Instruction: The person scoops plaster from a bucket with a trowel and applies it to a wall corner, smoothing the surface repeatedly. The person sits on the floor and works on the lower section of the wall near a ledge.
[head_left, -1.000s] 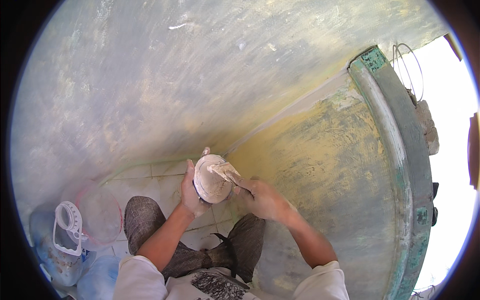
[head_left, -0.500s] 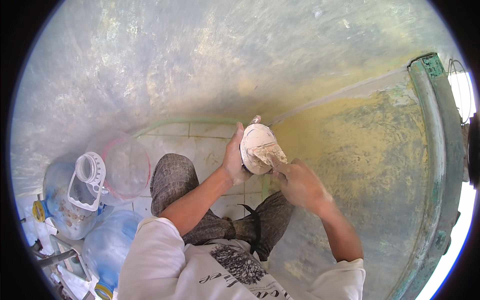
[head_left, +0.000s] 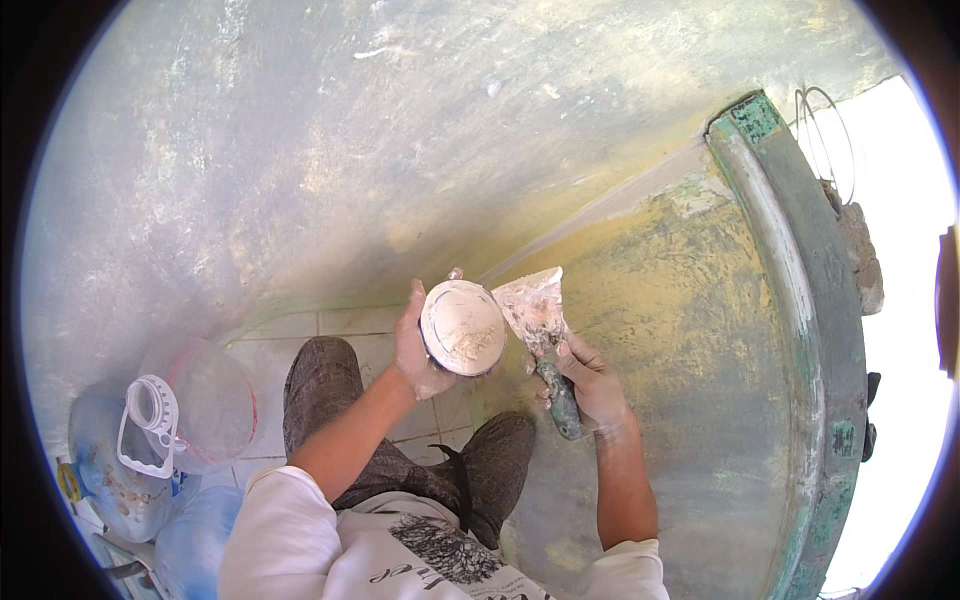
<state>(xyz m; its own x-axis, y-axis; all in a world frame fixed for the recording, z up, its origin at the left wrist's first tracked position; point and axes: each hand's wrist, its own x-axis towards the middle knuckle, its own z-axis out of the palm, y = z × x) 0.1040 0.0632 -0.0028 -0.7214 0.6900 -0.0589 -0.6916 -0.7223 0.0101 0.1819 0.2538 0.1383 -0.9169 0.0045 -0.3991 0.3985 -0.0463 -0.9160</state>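
Note:
My left hand (head_left: 412,350) is closed around a round bowl (head_left: 440,352), its fingers under and behind the rim. Pale, creamy paste (head_left: 464,318) fills the bowl, with a rough, scraped patch toward its lower part. In my right hand (head_left: 592,385) is a putty knife (head_left: 563,402) with a dark green handle, gripped where the handle meets the blade. Its wide blade points up and left, smeared with the same paste, and its corner is close to the bowl's right rim. Dried paste coats the fingers of both hands.
A mottled grey wall (head_left: 300,150) rises ahead; a yellowish-grey wall (head_left: 670,300) stands at the right, ending in a green-grey frame (head_left: 800,300). White tiles (head_left: 360,322) cover the floor. On the left are a clear jug (head_left: 215,410) with a white handle and several blue water bottles (head_left: 200,545).
The putty knife has come out of the bowl and now stands upright to its right, blade up. The view has shifted rightward, so the bowl and hands appear lower and further left.

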